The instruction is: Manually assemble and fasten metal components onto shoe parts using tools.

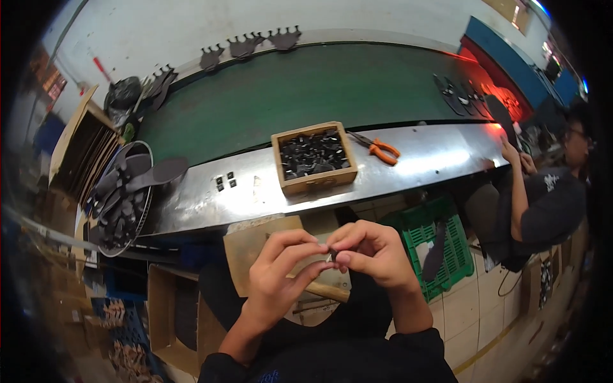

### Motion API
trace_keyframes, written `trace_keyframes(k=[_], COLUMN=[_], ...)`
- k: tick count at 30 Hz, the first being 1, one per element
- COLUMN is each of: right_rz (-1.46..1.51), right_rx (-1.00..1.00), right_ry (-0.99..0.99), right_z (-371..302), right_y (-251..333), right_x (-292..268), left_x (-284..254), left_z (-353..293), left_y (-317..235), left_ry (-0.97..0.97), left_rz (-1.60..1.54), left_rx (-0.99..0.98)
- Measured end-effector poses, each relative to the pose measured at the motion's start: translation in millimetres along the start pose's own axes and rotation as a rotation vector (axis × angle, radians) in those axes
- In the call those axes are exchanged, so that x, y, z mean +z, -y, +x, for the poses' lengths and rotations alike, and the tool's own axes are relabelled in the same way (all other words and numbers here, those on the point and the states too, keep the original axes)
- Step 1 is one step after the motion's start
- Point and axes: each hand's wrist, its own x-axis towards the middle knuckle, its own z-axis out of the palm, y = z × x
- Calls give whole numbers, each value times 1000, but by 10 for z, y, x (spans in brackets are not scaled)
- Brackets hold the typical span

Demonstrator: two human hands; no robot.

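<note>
Metal worktop (415,150), smooth and shiny, beneath square wooden box (319,184) of jumbled, glossy black pieces (313,153). Small dark piece (332,254), pale-edged, mostly hidden, held in narrow fingertip pinch of left hand (274,274) and right hand (375,255), in front of worktop.

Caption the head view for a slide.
Left fingers and right fingers pinch a small dark piece before orange-handled pliers and a square wooden box of black parts.

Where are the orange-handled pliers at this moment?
In the head view, the orange-handled pliers lie right of centre on the metal ledge, just right of the wooden box.
</note>
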Motion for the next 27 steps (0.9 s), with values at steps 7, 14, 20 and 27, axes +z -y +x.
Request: trace_keyframes(k=[7, 14, 20, 27], right_rz=[-58, 316, 296, 376], right_rx=[-104, -52, -76, -82], right_ry=[-450, -604, -539, -485], right_z=[-634, -1152, -1090, -1121], right_y=[-478, -1407, -1402, -1387], right_x=[-666, -1195, -1280, -1332], left_x=[29, 9, 76, 110], left_z=[-525, -930, -921, -931], left_y=[501, 754, 794, 781], left_ry=[-16, 84, 55, 41], left_rz=[493, 656, 703, 735], left_rx=[-319, -432, -394, -394])
